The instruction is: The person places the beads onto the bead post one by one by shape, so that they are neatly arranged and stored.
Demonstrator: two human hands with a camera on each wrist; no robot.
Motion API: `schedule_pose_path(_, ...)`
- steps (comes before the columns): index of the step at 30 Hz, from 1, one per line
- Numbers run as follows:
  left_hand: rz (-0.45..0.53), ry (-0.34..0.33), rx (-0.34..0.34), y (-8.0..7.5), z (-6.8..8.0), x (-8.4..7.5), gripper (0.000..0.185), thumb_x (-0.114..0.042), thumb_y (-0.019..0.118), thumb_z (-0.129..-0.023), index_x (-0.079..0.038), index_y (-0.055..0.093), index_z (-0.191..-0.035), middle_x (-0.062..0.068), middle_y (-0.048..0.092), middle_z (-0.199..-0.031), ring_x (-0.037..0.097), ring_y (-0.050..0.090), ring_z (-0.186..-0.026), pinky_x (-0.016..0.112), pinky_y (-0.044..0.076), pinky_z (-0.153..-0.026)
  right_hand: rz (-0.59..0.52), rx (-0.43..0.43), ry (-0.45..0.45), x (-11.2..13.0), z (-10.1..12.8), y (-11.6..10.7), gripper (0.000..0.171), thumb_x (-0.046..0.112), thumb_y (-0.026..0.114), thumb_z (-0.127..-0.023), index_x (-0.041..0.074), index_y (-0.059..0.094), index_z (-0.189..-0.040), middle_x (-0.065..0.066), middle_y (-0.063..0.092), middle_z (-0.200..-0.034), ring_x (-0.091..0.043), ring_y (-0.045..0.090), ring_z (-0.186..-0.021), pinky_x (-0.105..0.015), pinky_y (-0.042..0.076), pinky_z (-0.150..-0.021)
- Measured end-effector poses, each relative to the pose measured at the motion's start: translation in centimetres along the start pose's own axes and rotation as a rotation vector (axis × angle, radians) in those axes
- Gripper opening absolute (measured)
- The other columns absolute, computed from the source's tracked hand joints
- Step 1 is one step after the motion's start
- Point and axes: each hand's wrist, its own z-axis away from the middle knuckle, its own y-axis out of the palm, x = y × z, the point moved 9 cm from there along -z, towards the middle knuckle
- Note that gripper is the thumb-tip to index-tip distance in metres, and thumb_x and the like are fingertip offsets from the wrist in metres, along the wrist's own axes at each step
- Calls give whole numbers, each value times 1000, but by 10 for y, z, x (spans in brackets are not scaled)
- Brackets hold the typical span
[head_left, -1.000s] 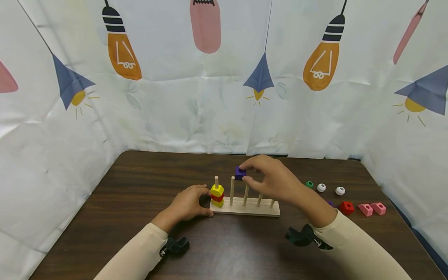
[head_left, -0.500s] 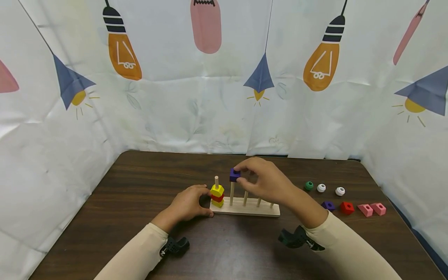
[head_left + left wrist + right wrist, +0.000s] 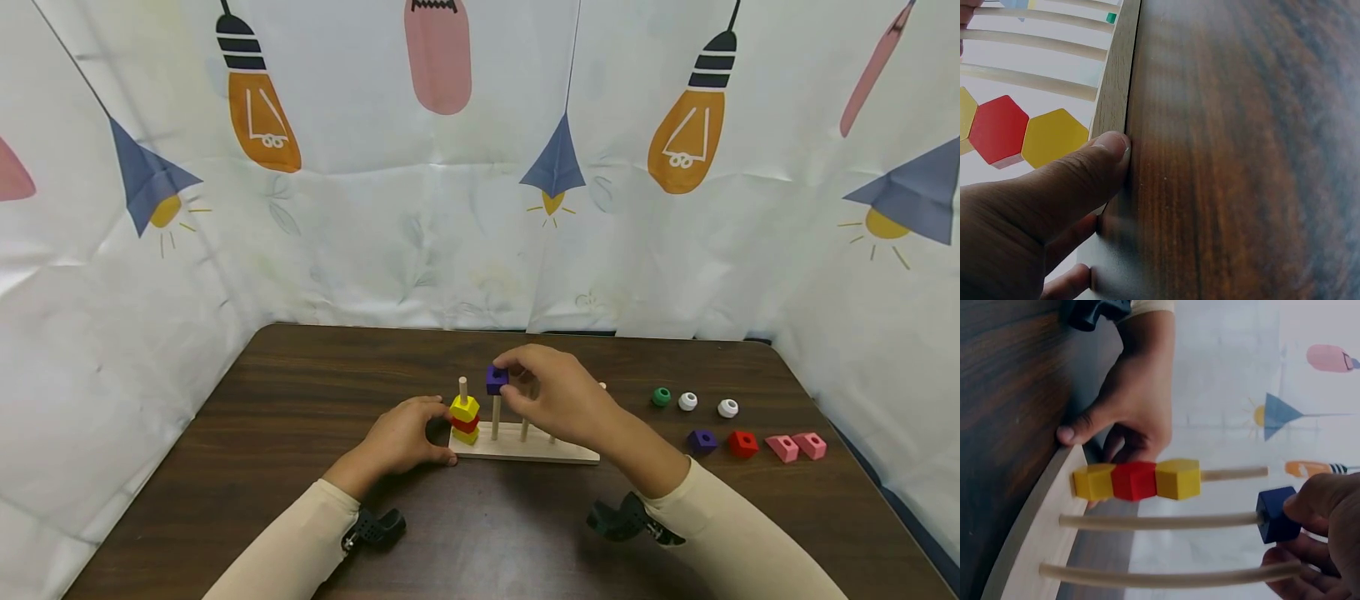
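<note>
**Purple cube at the tip of the second peg, one peg stacked**

The right hand (image 3: 558, 400) pinched a purple cube (image 3: 496, 379) between thumb and fingertips, its grip curled round the piece. In the right wrist view the cube (image 3: 1277, 514) sat right at the tip of the second peg (image 3: 1160, 520), seemingly just threaded on and not yet slid down; I could not tell how far the peg had entered its hole.

The left hand (image 3: 405, 437) rested at the 9 o'clock end of the wooden base (image 3: 525, 451), thumb pressed against its edge (image 3: 1113, 106) and the other fingers curled loosely beside it, steadying the base on the brown surface (image 3: 300, 400).

Judged from how things lay, roughly a third of the work looked done. The first peg carried a stack of three hexagon blocks (image 3: 465, 419), yellow, red, yellow. The remaining pegs stood bare.

Out toward 3 o'clock of the base, well apart from it, loose pieces lay on the surface: a green ring (image 3: 661, 397), two white rings (image 3: 687, 402), a second purple cube (image 3: 702, 441), a red block (image 3: 743, 443) and two pink blocks (image 3: 797, 447). These were untouched.
</note>
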Motion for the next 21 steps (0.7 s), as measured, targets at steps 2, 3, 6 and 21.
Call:
schedule_pose_path(2, -5, 1, -1, 0, 0, 0, 51, -39, 96, -69, -20, 76, -112, 14, 60, -142, 34, 53, -134, 55, 45, -106, 11, -17, 28, 0, 1, 1, 32, 10, 75, -94, 7, 67, -125, 1, 66, -113, -10, 64, -94, -28, 56, -79)
schedule_pose_path(3, -7, 1, -1, 0, 0, 0, 51, -39, 96, -69, -20, 76, -112, 14, 60, -142, 34, 54, -133, 55, 45, -106, 15, -22, 39, 1, 1, 2, 33, 10, 75, -93, 7, 66, -125, 0, 66, -113, -11, 64, -94, -28, 57, -79)
schedule_pose_path(6, -8, 0, 0, 0, 0, 0, 51, -39, 96, -69, -20, 76, -112, 14, 60, -141, 35, 54, -133, 56, 45, -105, 29, -35, 70, 2, 1, 5, 35, 9, 74, -93, 6, 65, -127, -1, 67, -113, -12, 66, -94, -28, 57, -80)
schedule_pose_path(21, -1, 5, -1, -1, 1, -1, 50, -38, 96, -69, -20, 76, -112, 14, 61, -141, 35, 54, -133, 57, 45, -105, -29, -149, 98, -9, 12, 22, 62, 5, 77, -89, 2, 47, -144, -4, 70, -112, -18, 70, -91, -30, 58, -77)
